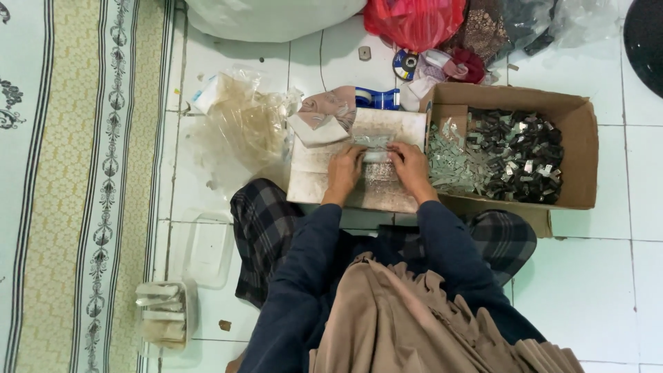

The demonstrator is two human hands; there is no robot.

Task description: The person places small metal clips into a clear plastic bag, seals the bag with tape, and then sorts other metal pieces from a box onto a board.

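Observation:
My left hand [344, 168] and my right hand [410, 166] rest side by side on a worn whitish slab [324, 176] lying on the floor before my crossed legs. Both hands pinch a small clear plastic packet [373, 150] with tiny silvery bits in it, held between the fingertips. More glittery bits lie on the slab under the hands. A folded scrap of pale paper [316, 128] sits on the slab's far left corner.
An open cardboard box [579, 148] at my right holds several small dark and silvery packets. Crumpled clear plastic bags [245, 123] lie at the left. A clear plastic tub [209, 250] and a container of folded pieces [163, 312] stand near a patterned mat [76, 186]. Red bag [413, 21] behind.

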